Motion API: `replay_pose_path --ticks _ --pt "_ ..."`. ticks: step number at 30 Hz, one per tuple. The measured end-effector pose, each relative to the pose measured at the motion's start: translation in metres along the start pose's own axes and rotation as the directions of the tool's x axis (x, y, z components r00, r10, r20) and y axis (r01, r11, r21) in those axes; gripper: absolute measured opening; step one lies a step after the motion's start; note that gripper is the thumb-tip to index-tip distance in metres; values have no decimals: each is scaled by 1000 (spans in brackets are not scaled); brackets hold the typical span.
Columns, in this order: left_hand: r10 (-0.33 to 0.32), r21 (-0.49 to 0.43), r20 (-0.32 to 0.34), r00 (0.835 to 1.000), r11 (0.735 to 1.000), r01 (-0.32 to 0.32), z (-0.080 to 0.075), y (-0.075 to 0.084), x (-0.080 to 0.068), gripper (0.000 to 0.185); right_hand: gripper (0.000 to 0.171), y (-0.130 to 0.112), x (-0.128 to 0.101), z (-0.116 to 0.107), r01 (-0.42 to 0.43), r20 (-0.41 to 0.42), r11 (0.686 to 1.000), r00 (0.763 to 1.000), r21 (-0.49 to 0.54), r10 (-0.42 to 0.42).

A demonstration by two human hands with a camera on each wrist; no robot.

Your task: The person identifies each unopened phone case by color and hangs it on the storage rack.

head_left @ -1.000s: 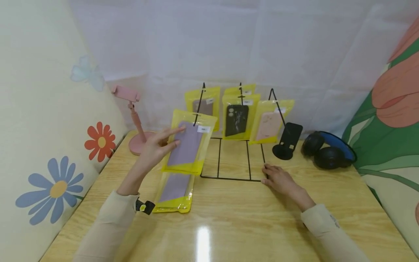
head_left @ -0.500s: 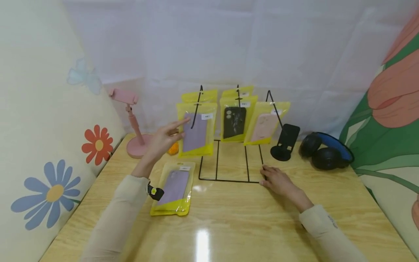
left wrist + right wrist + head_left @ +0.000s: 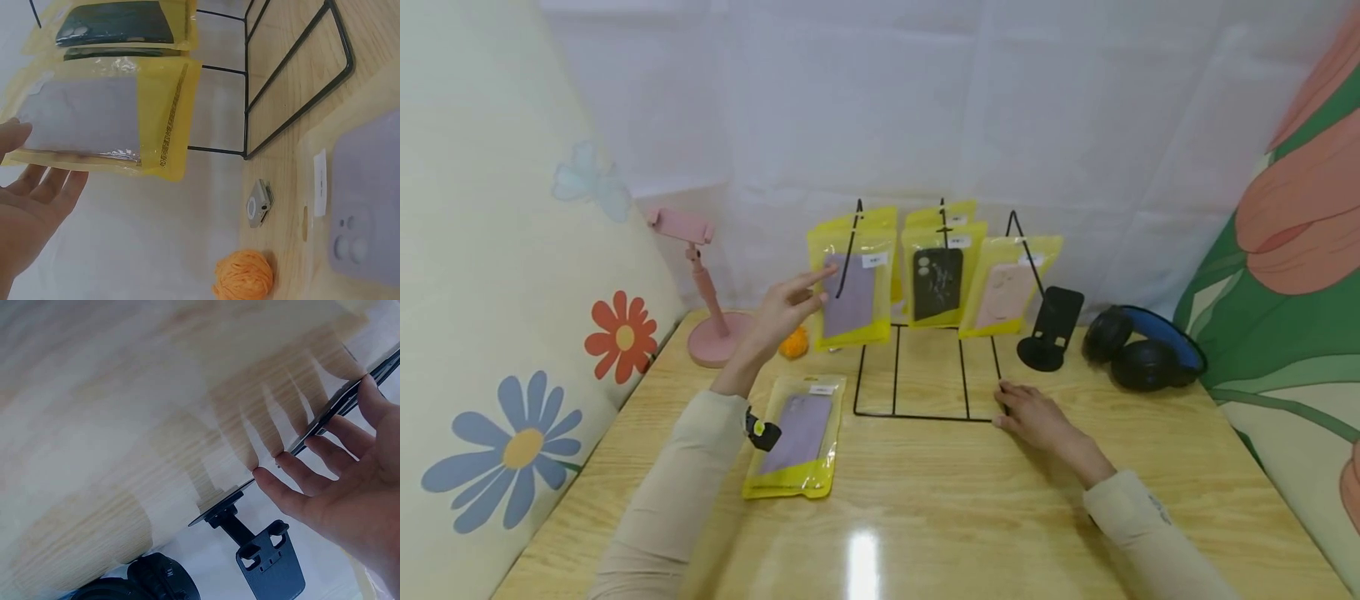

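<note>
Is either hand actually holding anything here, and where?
Neither grips anything. The left hand is open beside the hanging purple case packet; the right hand rests against the wire rack's base.

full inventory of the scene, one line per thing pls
wire rack: 1, black, table centre
hanging packets: at least 5, yellow, on rack hooks
flat packet: 1, yellow, purple case, on table
yarn ball: 1, orange, left of rack
small clip: 1, grey, near yarn ball
tall phone stand: 1, pink, far left
small phone stand: 1, black, right of rack
headphones: 1, black-blue, far right
left hand: open, at front left packet
right hand: fingers on rack base
</note>
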State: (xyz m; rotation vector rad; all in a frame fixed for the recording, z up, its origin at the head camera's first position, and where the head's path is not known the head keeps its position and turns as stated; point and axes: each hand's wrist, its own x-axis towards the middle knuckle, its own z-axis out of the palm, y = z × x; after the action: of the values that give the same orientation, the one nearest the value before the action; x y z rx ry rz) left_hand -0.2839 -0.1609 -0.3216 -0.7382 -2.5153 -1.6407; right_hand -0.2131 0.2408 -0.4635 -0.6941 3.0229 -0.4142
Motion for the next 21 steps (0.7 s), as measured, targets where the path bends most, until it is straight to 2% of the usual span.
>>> replay_pose_path --ticks 6,11,14,17,19,21 --pt "29 21 21 999 999 -30 -2 -6 -10 44 50 -2 -1 3 7 -4 1000 1000 7 -7" --pt "55 46 -9 998 997 -54 -12 -28 -27 39 50 -4 -2 5 16 -9 1000 1000 11 -16" --pt "55 147 -22 998 988 -51 -16 -39 -43 36 50 -4 -2 4 13 -18 1000 1000 9 -12" --pt "0 296 -3 1000 955 0 -15 -47 -63 35 49 -4 -2 2 16 -30 1000 999 -2 -16" --pt "-69 395 29 997 917 52 -12 -52 -77 36 49 -4 -2 0 16 -34 1000 999 -6 -16" --pt "-144 464 60 988 880 100 -7 -59 -89 39 48 -4 -2 -1 13 -32 1000 999 -5 -13"
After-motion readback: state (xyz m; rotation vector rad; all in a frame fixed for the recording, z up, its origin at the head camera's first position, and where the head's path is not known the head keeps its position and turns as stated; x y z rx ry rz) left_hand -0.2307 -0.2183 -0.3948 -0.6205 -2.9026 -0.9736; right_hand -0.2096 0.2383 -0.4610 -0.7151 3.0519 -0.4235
